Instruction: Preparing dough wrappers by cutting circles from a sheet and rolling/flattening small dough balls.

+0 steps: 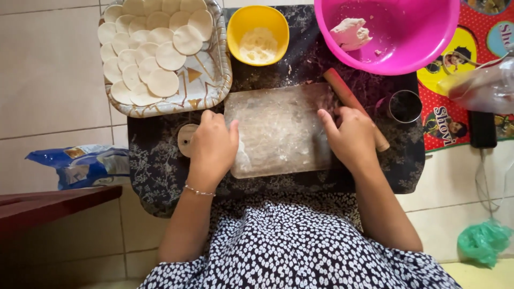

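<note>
Dough (278, 128), rolled out thin and pale, lies spread over the wooden board (267, 166) in front of me, and the board sits on a dark flower-patterned cloth (155, 171) laid on the tiled floor (48, 69). My left hand (213, 145) rests palm down at the sheet's left edge, fingers curled loosely and thumb out toward the dough; its grip closes on nothing that I can see. My right hand (350, 136) lies on the sheet's right edge, fingers bent down onto it and thumb pointing inward; whether that grip pinches the dough I cannot tell. Just beyond my right hand a wooden rolling pin (353, 104) lies at a slant, its lower end hidden partly behind my knuckles. A small round metal cutter (405, 106) stands to the right of the pin. At the top left, a patterned tray (209, 80) carries overlapping cut dough rounds (150, 48). Beside it stands a yellow bowl (258, 33) of flour, and right of that a pink basin (396, 32) with a lump of dough (350, 33) inside. A blue packet (80, 165) lies on the floor at my left.
</note>
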